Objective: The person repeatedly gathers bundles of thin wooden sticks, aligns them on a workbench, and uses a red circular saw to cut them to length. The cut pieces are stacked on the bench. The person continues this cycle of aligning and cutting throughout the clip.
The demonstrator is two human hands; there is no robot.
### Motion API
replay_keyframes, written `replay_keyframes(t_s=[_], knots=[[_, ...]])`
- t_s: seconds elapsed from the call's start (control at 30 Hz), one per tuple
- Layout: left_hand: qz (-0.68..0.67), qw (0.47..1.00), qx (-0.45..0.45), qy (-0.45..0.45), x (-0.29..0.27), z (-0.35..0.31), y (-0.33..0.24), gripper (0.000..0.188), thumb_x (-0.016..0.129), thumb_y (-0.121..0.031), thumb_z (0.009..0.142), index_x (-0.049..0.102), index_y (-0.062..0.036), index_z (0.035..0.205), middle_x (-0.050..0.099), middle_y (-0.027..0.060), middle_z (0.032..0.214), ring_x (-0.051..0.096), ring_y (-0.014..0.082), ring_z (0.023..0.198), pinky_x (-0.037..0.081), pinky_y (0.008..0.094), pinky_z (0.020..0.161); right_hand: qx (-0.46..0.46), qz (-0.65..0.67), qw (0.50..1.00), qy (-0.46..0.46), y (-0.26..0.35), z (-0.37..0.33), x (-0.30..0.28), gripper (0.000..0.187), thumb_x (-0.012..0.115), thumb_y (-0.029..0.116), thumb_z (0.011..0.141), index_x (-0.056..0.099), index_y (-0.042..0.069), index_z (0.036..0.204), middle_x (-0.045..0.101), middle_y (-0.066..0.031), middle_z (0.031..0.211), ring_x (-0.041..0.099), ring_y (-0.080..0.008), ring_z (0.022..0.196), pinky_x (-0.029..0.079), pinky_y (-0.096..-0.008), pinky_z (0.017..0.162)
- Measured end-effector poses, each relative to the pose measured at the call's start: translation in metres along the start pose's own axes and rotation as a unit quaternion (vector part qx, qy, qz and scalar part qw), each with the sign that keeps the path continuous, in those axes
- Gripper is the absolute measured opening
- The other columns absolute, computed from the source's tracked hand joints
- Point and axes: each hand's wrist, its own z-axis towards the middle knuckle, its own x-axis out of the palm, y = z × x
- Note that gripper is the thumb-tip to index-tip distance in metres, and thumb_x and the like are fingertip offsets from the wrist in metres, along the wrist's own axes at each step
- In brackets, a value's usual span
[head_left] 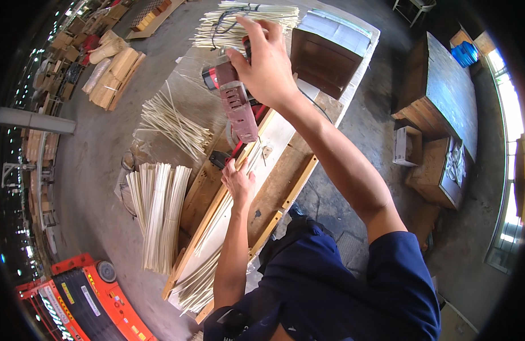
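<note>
Likely cutting: clasping saw (238, 107) with right hand (268, 65), covering sticks (212, 226) beside saw with left hand (238, 182), can't tell grip; next, probably steady sticks.

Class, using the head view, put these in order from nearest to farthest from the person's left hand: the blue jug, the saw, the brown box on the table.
From the left hand:
1. Saw: just ahead of the fingers.
2. Brown box: ahead and to the right, toward the table's far end.
3. Blue jug: far right, well off the table.
</note>
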Motion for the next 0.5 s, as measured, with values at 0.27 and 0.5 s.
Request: replay_keyframes(t_s=[0.27,0.5], knots=[[0.043,0.995,-0.086,-0.030,-0.055,-0.103,0.071,0.054,0.104,-0.023,0.078,0.085,-0.0151,0.128,0.049,0.0143,0.176,0.039,0.0445,0.164,0.032,0.0660,0.131,0.019,0.002,1.000,0.000,-0.016,0.000,-0.005,0.066,0.083,0.026,0.105,0.059,0.014,0.166,0.052,-0.0276,0.162,0.056,-0.0483,0.147,0.050,-0.0583,0.121],[0.063,0.993,-0.092,0.030,-0.090,-0.136,0.104,0.033,0.100,-0.021,0.080,0.083,-0.0073,0.105,0.048,0.0176,0.175,0.042,0.0443,0.162,0.032,0.0672,0.131,-0.006,0.024,1.000,-0.010,-0.015,0.003,-0.002,0.053,0.085,0.021,0.104,0.070,0.013,0.154,0.057,-0.0245,0.154,0.064,-0.0445,0.138,0.057,-0.0542,0.113]])
